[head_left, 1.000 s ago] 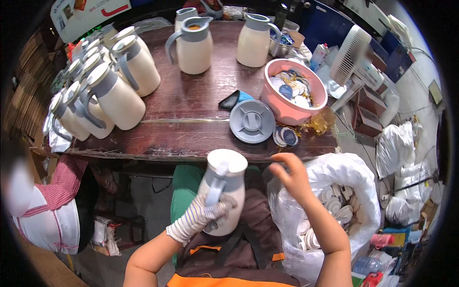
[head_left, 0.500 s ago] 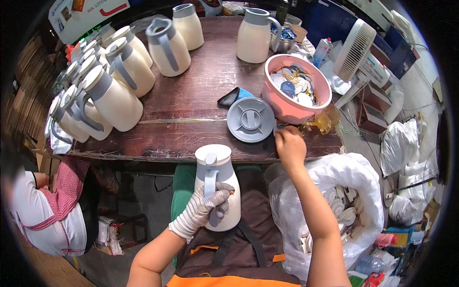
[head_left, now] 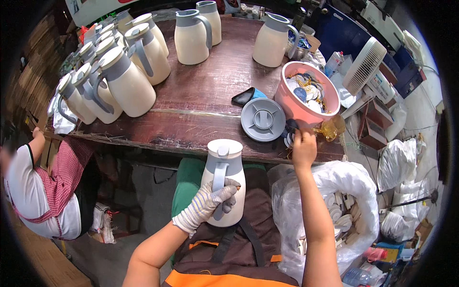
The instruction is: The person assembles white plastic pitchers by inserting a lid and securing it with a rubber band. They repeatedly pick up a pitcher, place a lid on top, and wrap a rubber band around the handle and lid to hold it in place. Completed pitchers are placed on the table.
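On my lap stands a cream jug (head_left: 233, 191) with a grey collar and white lid. My left hand (head_left: 213, 203), in a striped glove, is wrapped round its grey handle. At the table's near edge, my bare right hand (head_left: 304, 149) has its fingers pinched together at several small round tags (head_left: 288, 135), dark blue and white. Which of these the fingertips hold is partly hidden. Left of the tags lies a round grey lid (head_left: 263, 119) with a cross-ribbed face. Behind my right hand stands a pink tub (head_left: 292, 107) filled with similar tags on gold strings.
Several jugs (head_left: 126, 86) crowd the table's left side. Two more stand at the back, and an open-topped jug (head_left: 271, 40) stands back right. A plastic-lined sack (head_left: 363, 186) of white parts is beside my right arm. A fan (head_left: 366, 57) stands right; a person (head_left: 52, 191) sits left.
The view has shifted slightly. My right hand has moved a little right from the grey lid, and more tags show beside it. A jug at the back has turned, its handle now facing right.
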{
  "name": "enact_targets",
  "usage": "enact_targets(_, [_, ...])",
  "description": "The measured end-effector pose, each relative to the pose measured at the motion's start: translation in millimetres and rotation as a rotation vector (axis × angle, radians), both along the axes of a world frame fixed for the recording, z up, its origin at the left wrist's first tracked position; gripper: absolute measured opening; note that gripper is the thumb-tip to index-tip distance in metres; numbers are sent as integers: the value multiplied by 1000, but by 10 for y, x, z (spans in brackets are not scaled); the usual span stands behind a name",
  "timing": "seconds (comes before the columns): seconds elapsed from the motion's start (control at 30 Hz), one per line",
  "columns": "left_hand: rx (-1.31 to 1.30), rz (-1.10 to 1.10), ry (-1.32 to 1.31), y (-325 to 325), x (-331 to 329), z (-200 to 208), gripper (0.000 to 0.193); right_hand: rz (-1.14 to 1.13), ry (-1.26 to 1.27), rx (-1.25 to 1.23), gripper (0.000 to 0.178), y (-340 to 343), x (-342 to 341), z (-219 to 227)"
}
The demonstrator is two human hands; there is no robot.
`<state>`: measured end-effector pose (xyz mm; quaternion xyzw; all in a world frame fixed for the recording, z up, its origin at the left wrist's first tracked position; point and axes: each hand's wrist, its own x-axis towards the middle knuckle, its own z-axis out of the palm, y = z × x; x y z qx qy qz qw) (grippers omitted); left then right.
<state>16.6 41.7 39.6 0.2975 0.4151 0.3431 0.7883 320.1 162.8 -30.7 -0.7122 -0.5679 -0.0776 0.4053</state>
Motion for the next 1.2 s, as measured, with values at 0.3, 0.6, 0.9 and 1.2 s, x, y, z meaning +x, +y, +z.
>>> enact_targets(0.3, [-97,227,-135,-46,-130,-250,53,351,1023,-62,20,-446,-16,290])
enact_targets(0.6, [92,257,-53,-83,-211,-286,29,529,899,-444,23,-456,-517,279])
enact_targets(0.9, [307,101,252,-39,-204,-250,26,904,619,-826,21,-1109,-1090,690])
enact_targets(1.2, [385,522,174,-59,-213,-46,15,1093,1580,-587,27,-1156,-982,696])
